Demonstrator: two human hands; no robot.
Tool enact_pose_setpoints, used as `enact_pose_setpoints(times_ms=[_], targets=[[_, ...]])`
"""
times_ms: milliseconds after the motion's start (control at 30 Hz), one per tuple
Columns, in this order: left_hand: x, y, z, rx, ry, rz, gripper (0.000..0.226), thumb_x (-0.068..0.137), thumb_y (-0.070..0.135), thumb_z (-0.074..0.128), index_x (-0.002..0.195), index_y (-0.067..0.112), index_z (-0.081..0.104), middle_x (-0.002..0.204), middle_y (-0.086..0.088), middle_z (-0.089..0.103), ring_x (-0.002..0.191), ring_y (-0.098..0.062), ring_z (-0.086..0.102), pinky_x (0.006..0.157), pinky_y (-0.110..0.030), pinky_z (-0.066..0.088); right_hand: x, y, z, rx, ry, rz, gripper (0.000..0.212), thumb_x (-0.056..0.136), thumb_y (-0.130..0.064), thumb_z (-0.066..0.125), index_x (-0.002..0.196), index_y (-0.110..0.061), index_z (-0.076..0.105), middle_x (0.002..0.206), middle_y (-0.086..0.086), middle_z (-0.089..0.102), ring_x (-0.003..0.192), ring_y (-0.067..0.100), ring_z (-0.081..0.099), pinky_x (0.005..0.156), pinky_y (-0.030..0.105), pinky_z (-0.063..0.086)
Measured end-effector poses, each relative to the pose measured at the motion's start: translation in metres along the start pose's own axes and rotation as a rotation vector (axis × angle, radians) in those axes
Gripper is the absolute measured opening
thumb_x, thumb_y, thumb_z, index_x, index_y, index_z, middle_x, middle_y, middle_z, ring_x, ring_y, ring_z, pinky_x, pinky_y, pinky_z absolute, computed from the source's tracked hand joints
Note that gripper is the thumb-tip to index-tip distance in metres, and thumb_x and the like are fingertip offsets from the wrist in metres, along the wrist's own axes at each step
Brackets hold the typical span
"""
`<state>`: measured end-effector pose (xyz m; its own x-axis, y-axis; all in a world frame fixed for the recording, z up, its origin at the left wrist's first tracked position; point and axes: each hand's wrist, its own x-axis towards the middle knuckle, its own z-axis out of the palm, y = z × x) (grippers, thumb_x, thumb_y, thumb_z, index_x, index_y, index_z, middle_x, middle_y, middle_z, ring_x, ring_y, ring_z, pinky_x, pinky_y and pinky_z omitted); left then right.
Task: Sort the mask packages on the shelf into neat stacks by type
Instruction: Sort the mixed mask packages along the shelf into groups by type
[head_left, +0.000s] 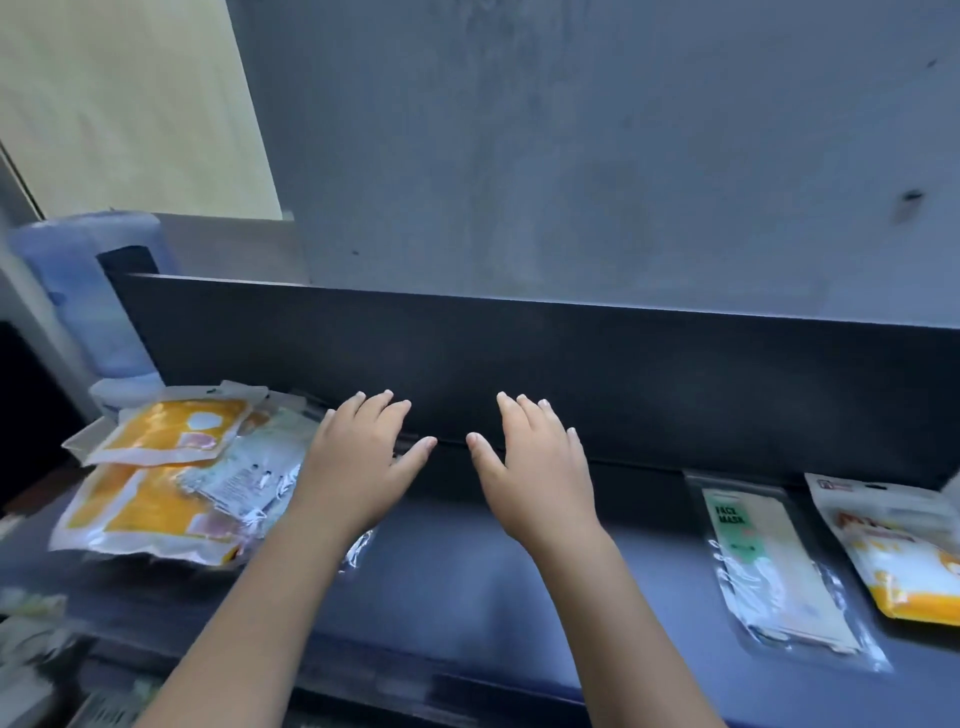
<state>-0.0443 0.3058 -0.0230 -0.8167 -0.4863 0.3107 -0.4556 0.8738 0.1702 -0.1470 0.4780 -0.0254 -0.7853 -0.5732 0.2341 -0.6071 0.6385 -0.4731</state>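
Nearest the camera, two bare forearms reach forward over the front edge of the shelf (467, 587). Both hands hang above its dark middle stretch, palms down, fingers straight and spread, holding nothing. The left hand (363, 457) and the right hand (535, 467) are just beside one another, thumbs almost meeting, fingertips close to the dark back panel (519, 364).

Taking the left hand as the landmark: the mixed pile (176, 478) of mask packages lies directly to its left, so near that the clear-wrapped packs at the pile's edge pass under that wrist. Orange packages (166, 431) sit on top and at the pile's outer side, overlapped and skewed, with clear ones (254, 467) wedged between. The pile's long axis runs roughly along the shelf, slanting toward the back panel.

Far to the right of that same hand, beyond the right hand and well apart from it, a clear "FACE MASK" package (769, 566) lies flat, its long axis running front to back. Just beside it, farther right, is an orange-and-white package (904, 551), cut by the frame edge. These look like the starts of two sorted stacks.

So the judgement: the left hand is much the nearer to the unsorted pile and would need only a short leftward reach; the right hand is the better placed to carry a pack across to the stacks.

Behind the pile, past the panel's left end, stands a blue water bottle (93, 291).
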Motion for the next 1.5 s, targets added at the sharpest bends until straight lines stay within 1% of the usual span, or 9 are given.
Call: enact_pose_setpoints(times_ms=[267,467,733,900,1100,1233,1333,1433,1500], targets=[[0.018,-0.096,0.002,0.093,0.039,-0.042,0.066,0.098,0.063,0.048,0.145,0.019,0.061,0.156,-0.004,0.054,0.149,-0.029,0.041,0.123,-0.053,0.032,0.051,-0.067,0.080,0.074,-0.158,-0.116,0.066,0.105,-0.055,0.042,0.160,-0.020,0.033,0.166,-0.002,0.037,0.157,0.019,0.025,0.126,0.046,0.026],[0.023,-0.206,-0.010,0.128,0.081,-0.092,0.067,0.090,0.065,0.039,0.128,0.018,0.068,0.141,-0.003,0.061,0.138,-0.033,0.047,0.111,-0.054,0.044,0.058,-0.160,0.135,-0.019,-0.205,-0.206,0.060,0.103,-0.052,0.044,0.150,-0.014,0.042,0.155,0.005,0.048,0.147,0.029,0.038,0.121,0.045,0.031],[0.047,-0.327,-0.007,0.011,-0.149,-0.235,0.068,0.102,0.063,0.043,0.154,0.019,0.046,0.169,-0.007,0.031,0.156,-0.035,0.021,0.126,-0.052,0.023,0.087,-0.257,0.215,-0.068,-0.355,0.324,0.083,0.097,-0.061,0.047,0.156,-0.005,0.027,0.159,0.019,0.037,0.140,0.051,0.038,0.112,0.053,0.040],[0.049,-0.359,0.008,-0.272,-0.293,-0.298,0.080,0.100,0.066,0.049,0.164,0.026,0.025,0.175,-0.010,0.011,0.160,-0.035,0.012,0.128,-0.052,0.017,0.087,-0.279,0.226,0.006,-0.219,0.394,0.076,0.093,-0.057,0.057,0.152,-0.017,0.034,0.156,0.010,0.039,0.140,0.044,0.037,0.110,0.052,0.040],[0.055,-0.362,0.003,-0.598,-0.186,-0.420,0.090,0.072,0.057,0.087,0.144,0.022,0.045,0.138,-0.004,0.053,0.133,-0.030,0.051,0.110,-0.048,0.047,0.080,-0.276,0.225,0.394,0.177,0.502,0.066,0.079,-0.001,0.064,0.141,-0.019,0.048,0.154,0.009,0.031,0.131,0.033,0.044,0.084,0.032,0.044],[0.058,-0.355,-0.006,-0.743,-0.046,-0.468,0.069,0.072,0.024,0.096,0.114,0.028,0.042,0.093,0.018,0.046,0.099,-0.018,0.055,0.085,-0.035,0.047,0.088,-0.271,0.209,0.828,0.195,0.708,0.071,0.076,0.015,0.064,0.140,-0.016,0.056,0.131,0.009,0.057,0.084,0.019,0.066,0.058,0.026,0.053],[0.056,-0.351,-0.008,-0.790,0.028,-0.495,0.068,0.067,0.021,0.099,0.112,0.027,0.048,0.101,0.008,0.056,0.093,-0.018,0.058,0.074,-0.033,0.044,0.095,-0.273,0.193,1.350,0.111,0.792,0.065,0.075,0.029,0.063,0.131,-0.005,0.061,0.110,0.018,0.073,0.082,0.027,0.075,0.061,0.031,0.063],[0.055,-0.352,-0.007,-0.812,0.087,-0.515,0.081,0.064,0.027,0.099,0.130,0.023,0.053,0.123,-0.002,0.059,0.099,-0.020,0.061,0.076,-0.036,0.048,0.101,-0.271,0.189,1.315,0.091,0.809,0.050,0.074,0.028,0.066,0.117,0.004,0.073,0.089,0.019,0.079,0.083,0.031,0.078,0.077,0.039,0.066],[0.054,-0.353,-0.010,-0.827,0.117,-0.523,0.097,0.064,0.026,0.100,0.144,0.023,0.046,0.134,-0.005,0.059,0.112,-0.025,0.063,0.083,-0.040,0.053,0.100,-0.270,0.188,1.205,0.046,0.782,0.035,0.080,0.020,0.069,0.106,-0.001,0.077,0.076,0.013,0.079,0.067,0.024,0.076,0.063,0.032,0.063]])
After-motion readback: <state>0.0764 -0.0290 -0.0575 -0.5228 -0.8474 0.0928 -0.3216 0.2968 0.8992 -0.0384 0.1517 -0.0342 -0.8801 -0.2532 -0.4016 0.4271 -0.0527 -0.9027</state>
